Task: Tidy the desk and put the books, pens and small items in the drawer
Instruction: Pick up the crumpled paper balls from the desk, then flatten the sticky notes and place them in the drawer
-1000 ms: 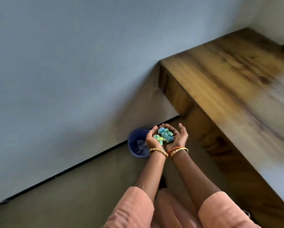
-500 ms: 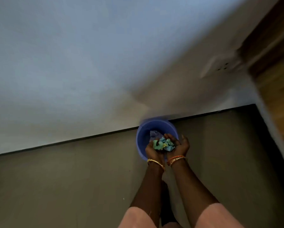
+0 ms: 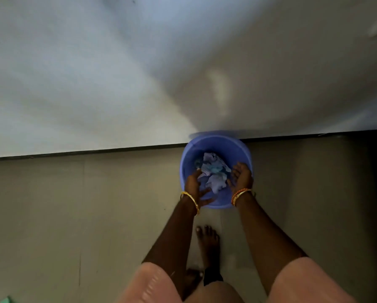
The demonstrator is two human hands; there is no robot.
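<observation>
A round blue bin (image 3: 238, 147) stands on the floor against the wall. Crumpled blue, green and pale paper scraps (image 3: 213, 171) lie inside it. My left hand (image 3: 194, 184) hangs over the bin's near left rim with its fingers spread and nothing in it. My right hand (image 3: 241, 177) is over the near right rim, palm turned inward and empty. Both wrists wear bangles. The desk and drawer are out of view.
A pale wall (image 3: 117, 73) meets the tiled floor (image 3: 74, 215) along a dark skirting line (image 3: 85, 152) just behind the bin. My bare foot (image 3: 207, 239) stands on the floor below the bin. A dark area borders the far right.
My cupped hands carried the paper scraps down from beside the desk to over the bin, then parted. The scraps have dropped into the bin. The desk has left the view.
</observation>
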